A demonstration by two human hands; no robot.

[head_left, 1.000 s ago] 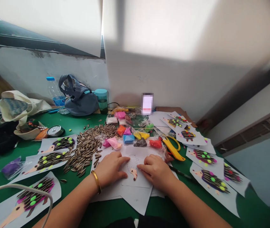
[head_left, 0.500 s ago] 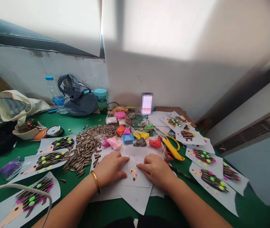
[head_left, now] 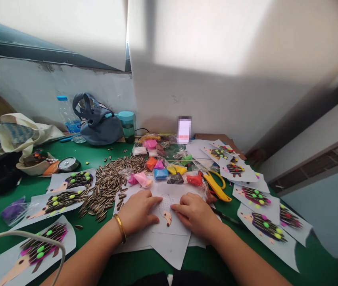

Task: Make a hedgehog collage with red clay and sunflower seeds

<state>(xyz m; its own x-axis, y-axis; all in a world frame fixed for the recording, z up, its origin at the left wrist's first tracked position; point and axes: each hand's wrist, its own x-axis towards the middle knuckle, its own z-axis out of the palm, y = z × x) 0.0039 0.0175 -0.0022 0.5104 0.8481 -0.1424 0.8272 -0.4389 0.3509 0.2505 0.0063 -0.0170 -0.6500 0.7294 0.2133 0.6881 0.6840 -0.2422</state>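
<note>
A white sheet [head_left: 169, 229] with a drawn hedgehog outline lies on other papers at the front middle. Peach clay with dark dots forms the hedgehog's face [head_left: 167, 217]; its body is a dotted outline. My left hand [head_left: 142, 210] rests on the paper left of the drawing, index finger and thumb apart, holding nothing. On the right side my right hand [head_left: 194, 212] lies with its index fingertip at the outline's edge and its other fingers partly curled, nothing visible in it. A few sunflower seeds [head_left: 121, 196] lie beside my left hand.
A heap of seeds [head_left: 109, 182] is at the left. Bagged coloured clay [head_left: 160, 174] lies behind the papers, with yellow scissors [head_left: 218, 188] to the right. Finished hedgehog pictures [head_left: 265, 228] flank both sides. A bag [head_left: 102, 127] and cup [head_left: 127, 126] stand behind.
</note>
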